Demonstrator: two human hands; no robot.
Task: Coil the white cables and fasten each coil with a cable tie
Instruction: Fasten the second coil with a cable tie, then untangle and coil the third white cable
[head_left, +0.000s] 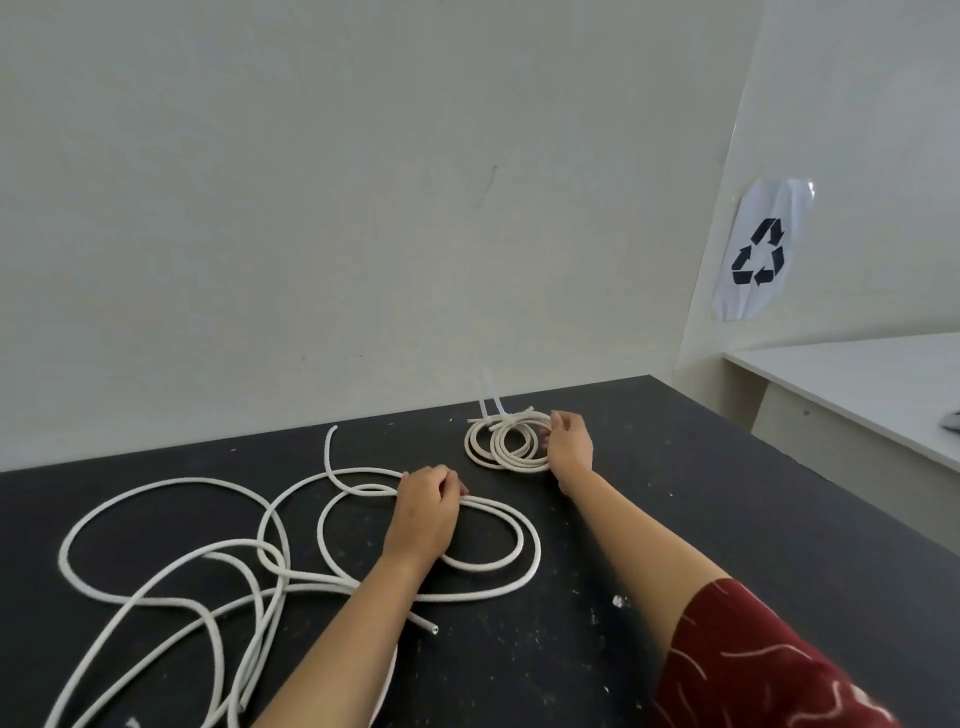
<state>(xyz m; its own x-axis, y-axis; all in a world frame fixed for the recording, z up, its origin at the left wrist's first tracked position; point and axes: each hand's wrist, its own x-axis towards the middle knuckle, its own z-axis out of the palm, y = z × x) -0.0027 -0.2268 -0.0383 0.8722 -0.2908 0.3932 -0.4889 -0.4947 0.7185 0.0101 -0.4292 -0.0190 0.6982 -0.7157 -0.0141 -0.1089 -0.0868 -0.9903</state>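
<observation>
Gripping loose white cable (483, 506), left hand (423, 512); right hand (570, 447) holding flat tied coil (506, 441), tie tails (488, 397) upright.

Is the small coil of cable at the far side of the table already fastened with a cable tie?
Yes, the small coil has a cable tie round its far edge, its tails sticking up, while the right hand touches the coil.
</observation>
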